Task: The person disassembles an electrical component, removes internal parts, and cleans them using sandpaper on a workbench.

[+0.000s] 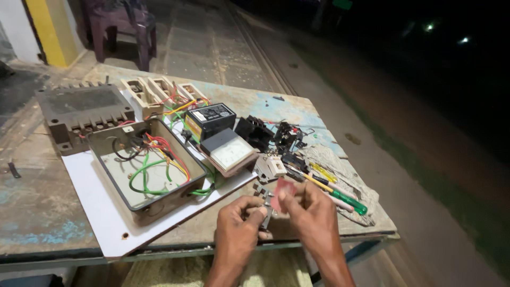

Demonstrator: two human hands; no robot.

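left hand [241,215]: pinches small metal bracket [264,204] | right hand [309,210]: pinches red plastic piece [284,188] just above-right of bracket, nearly touching | both over counter [32,212] near edge

A: Identify items on the white board [101,212].
B: Open metal box [146,167] containing coloured wires; adjacent analogue meter [232,153].
A: Tools?
B: Green-handled screwdriver [345,201] lying on a cloth [348,172].
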